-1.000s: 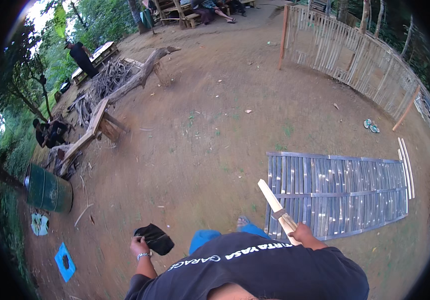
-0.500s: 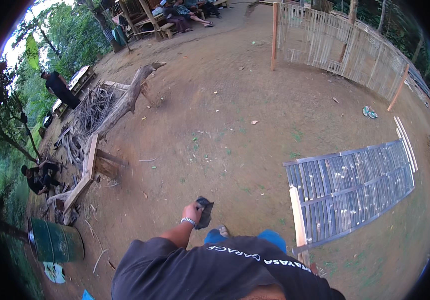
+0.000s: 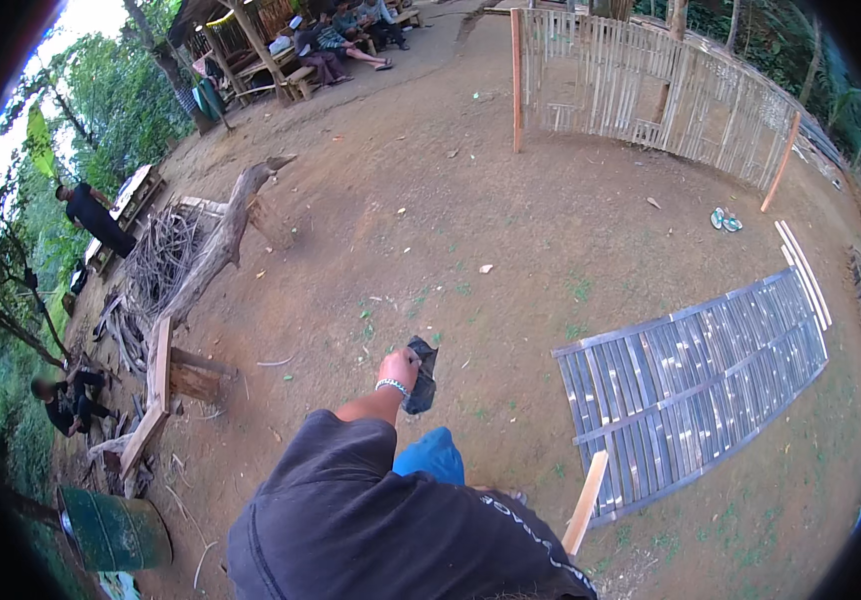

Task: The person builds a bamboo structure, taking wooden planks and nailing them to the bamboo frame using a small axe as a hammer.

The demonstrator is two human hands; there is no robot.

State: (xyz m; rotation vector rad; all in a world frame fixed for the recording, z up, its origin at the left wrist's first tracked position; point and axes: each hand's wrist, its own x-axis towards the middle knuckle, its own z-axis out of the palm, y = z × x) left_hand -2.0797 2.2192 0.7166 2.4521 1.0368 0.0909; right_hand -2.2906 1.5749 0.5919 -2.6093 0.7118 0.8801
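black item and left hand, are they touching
Touching. The head view shows the left hand gripping the black item by its upper left side, with no gap between them.

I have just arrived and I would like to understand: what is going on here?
The person's left hand holds a crumpled black sheet out in front of the body; its material is unclear. The right hand is not visible. A pale wooden strip sticks out past the dark shirt, by the near left corner of a slatted panel lying on the ground. Beyond stands a bamboo fence.
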